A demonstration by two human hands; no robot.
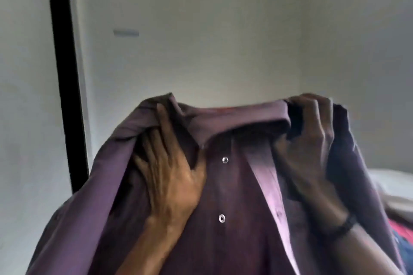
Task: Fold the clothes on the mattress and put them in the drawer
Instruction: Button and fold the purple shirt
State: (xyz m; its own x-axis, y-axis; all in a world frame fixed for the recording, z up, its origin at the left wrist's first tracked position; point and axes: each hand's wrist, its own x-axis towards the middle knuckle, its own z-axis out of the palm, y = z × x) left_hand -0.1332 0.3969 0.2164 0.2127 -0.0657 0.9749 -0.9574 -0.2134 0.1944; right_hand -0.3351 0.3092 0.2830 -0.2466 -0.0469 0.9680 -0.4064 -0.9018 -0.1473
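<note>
A purple button-up shirt (234, 185) hangs in the air in front of me, its collar at the top and two buttons showing down the placket. My left hand (165, 176) grips the shirt at the left shoulder beside the collar, fingers curled into the cloth. At the right end of the collar, my right hand (306, 140) grips the fabric; a dark band sits on that wrist. The shirt fills the lower half of the view and hides what lies below it. No drawer is in view.
A pale wall (223, 40) stands behind the shirt, with a dark vertical frame (67, 96) at the left. At the right edge a strip of white mattress (395, 181) shows, with red and blue cloth (402, 236) lying on it.
</note>
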